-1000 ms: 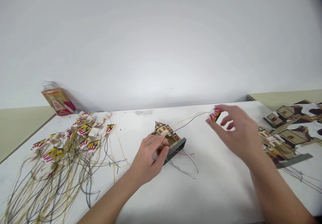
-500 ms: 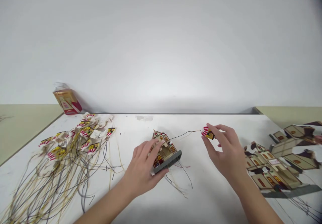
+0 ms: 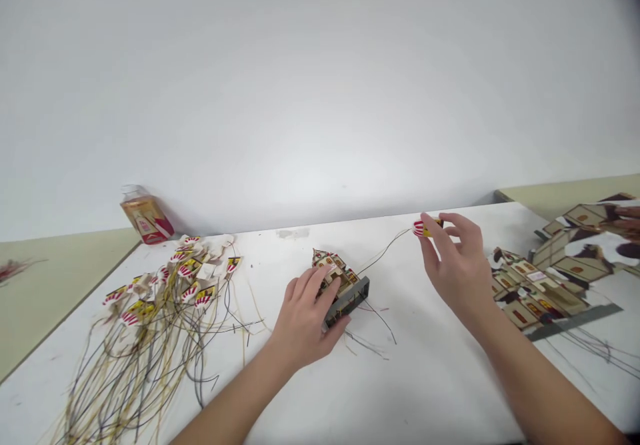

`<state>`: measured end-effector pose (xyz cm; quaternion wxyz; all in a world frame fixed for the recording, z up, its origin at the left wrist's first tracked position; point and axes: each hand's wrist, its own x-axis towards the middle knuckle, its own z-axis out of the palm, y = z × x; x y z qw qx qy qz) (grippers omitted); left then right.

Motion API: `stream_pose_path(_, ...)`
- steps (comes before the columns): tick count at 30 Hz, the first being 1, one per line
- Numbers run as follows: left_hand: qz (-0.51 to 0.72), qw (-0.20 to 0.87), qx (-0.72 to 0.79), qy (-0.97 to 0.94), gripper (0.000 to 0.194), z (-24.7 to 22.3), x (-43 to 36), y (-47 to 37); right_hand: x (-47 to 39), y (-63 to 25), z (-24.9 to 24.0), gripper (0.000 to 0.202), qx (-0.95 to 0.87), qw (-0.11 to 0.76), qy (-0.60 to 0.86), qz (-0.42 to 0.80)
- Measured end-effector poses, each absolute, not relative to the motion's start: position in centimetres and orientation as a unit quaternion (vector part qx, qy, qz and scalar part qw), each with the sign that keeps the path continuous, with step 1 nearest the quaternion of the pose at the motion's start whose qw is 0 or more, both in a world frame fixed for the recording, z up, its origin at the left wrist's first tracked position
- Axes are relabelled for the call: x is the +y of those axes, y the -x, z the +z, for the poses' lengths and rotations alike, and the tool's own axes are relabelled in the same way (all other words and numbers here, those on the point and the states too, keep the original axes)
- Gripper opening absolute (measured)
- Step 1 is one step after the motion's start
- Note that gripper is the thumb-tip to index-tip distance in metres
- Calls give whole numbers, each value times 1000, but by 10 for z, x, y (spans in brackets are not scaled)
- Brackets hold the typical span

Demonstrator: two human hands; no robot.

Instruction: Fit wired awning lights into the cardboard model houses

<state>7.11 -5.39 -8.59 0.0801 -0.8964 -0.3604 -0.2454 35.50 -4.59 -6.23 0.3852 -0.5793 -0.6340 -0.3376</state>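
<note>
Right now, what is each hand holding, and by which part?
The left hand grips the miniature house over its roof and near side. The right hand pinches the small red-striped awning piece at its body, between thumb and fingertips, wires trailing.

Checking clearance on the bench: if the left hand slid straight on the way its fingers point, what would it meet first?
The left hand already lies on the miniature house; its fingers point up-right across it. Beyond that, probably only bare table with thin wires, though depth is unclear.
</note>
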Motion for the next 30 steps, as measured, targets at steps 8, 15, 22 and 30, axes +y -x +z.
stream_pose_path(8,-246,56,-377,891,43,-88,-56,-75,-46,-348,-71,44,-654,383,582,-294)
stream_pose_path(15,-274,36,-384,881,44,-92,-52,-74,-46,-334,-76,35,-673,367,589,-256)
stream_pose_path(22,-294,34,-394,870,60,-90,-51,-73,-45,-313,-97,28,-730,436,517,-95)
stream_pose_path(30,-392,147,-212,883,22,-77,-59,-70,-48,-301,-100,43,-566,553,536,295)
